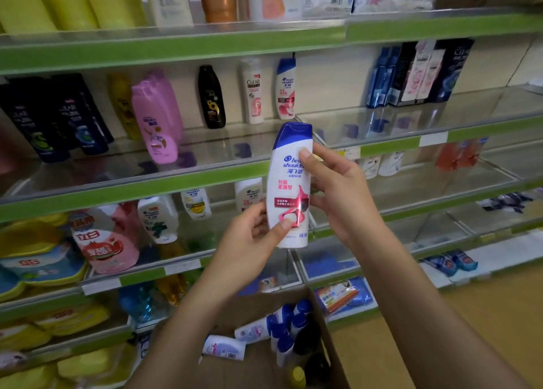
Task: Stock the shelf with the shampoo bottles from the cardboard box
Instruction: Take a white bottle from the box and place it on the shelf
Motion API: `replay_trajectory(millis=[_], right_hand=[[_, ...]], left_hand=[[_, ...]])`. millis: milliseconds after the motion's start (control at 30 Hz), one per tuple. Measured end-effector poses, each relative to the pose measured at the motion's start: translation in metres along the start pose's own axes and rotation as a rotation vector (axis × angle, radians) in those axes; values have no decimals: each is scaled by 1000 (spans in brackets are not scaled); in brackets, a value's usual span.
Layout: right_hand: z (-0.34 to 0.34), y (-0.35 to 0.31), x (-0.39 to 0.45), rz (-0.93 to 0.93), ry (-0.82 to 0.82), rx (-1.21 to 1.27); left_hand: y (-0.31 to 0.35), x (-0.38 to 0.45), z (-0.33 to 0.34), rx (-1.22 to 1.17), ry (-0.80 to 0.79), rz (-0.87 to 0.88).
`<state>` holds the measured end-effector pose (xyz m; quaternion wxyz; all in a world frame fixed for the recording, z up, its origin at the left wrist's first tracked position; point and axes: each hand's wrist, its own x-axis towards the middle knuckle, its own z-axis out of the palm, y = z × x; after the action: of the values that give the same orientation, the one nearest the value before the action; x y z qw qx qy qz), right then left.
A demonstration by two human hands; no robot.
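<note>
The left hand is pinching the lower edge of an upright white shampoo bottle with a blue cap, while the right hand is gripping its upper side, in front of the glass shelf. Below, the cardboard box is holding more smooth plastic bottles lying jumbled.

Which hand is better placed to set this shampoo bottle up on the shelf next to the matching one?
Probably the right hand: it grips the shampoo bottle high on its body, nearer the matching bottle on the shelf. The left hand only pinches the bottom.
</note>
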<state>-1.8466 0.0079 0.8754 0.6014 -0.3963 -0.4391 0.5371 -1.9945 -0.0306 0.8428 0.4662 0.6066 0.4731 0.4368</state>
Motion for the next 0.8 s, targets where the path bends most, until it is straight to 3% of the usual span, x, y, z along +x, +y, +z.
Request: replay_trajectory(millis=[400,600,800], right_hand=[[-105,-50,165,-88,-135,-190],[-134,-42,229,-169,-175,-225],[-150,-14,270,-215,-205,-226]], left_hand=[[23,187,85,57,66,29],[19,259,101,238,126,47],[-4,307,108,249,168,19]])
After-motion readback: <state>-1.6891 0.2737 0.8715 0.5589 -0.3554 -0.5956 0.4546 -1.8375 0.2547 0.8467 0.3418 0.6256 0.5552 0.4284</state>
